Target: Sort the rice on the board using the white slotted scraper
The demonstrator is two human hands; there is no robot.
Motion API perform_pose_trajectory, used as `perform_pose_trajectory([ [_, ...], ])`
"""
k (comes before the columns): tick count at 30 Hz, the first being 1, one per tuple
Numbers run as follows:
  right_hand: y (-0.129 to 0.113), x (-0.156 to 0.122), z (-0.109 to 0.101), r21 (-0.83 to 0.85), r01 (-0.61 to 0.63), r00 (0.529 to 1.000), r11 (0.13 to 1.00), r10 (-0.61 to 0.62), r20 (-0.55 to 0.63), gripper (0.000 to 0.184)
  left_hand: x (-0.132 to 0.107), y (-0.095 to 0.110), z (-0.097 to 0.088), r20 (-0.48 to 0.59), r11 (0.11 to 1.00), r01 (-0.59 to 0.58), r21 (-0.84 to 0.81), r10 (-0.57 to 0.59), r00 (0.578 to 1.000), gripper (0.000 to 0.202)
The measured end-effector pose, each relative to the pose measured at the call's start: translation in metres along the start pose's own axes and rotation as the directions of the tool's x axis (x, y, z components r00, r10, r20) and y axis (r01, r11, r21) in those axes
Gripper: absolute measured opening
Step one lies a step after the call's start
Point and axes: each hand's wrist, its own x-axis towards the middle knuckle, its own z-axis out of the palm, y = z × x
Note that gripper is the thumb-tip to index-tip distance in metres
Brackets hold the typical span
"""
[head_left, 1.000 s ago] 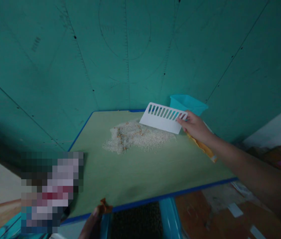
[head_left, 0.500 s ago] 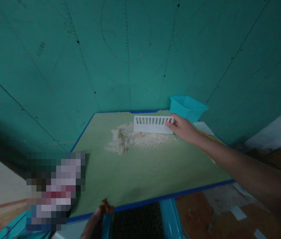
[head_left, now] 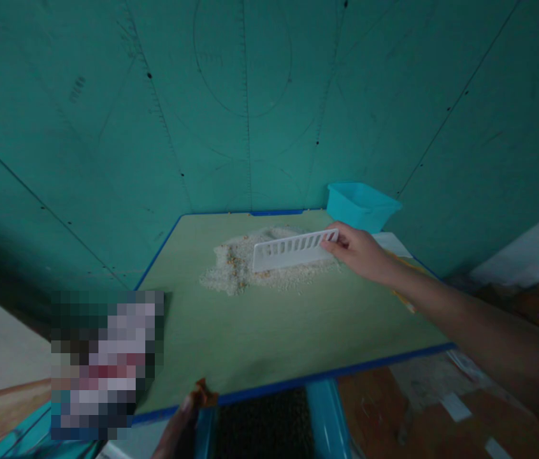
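Note:
My right hand (head_left: pixel 353 250) grips the right end of a white plastic slotted strip (head_left: pixel 288 252), thumb in front. The strip stands tilted, its left end lower, over a spread of pale grains (head_left: pixel 274 275) with several orange-brown bits among them. Part of the pile is hidden behind it. At the table's near edge, my left hand (head_left: pixel 181 417) shows mostly its thumb, closed against a small brown crumpled piece (head_left: pixel 206 393). The other fingers are out of sight.
The greenish tabletop (head_left: pixel 260 338) has a blue rim. A turquoise bin (head_left: pixel 362 207) stands at the back right beside white paper (head_left: pixel 391 244). Below the near edge sits a blue tub (head_left: pixel 329 417) of dark grains. A green wall (head_left: pixel 269 95) rises behind; a pixelated object (head_left: pixel 111 363) lies left.
The slotted strip has come nearer to me and turned, its left end now closer and lower. Grains behind it are now uncovered. My left hand stays nearly in place.

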Motion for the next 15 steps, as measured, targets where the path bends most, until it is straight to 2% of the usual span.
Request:
perform_pose_trajectory([
  [6,0.004,0.001,0.003,0.056,-0.005,0.998,0.998,0.009,-0.07,0.009,-0.006,0.006,0.01,-0.105,0.997,0.06,0.04,-0.056,0.993,0.021],
  [13,0.001,-0.003,0.026,0.135,-0.028,0.992,0.99,0.045,-0.122,0.011,-0.019,0.011,0.015,-0.053,0.994,0.084,-0.069,-0.088,0.995,0.018],
  [15,-0.002,-0.006,0.031,0.147,-0.026,0.988,0.989,0.047,-0.145,0.012,-0.018,0.011,0.009,-0.055,0.998,0.038,-0.059,-0.042,0.998,0.017],
])
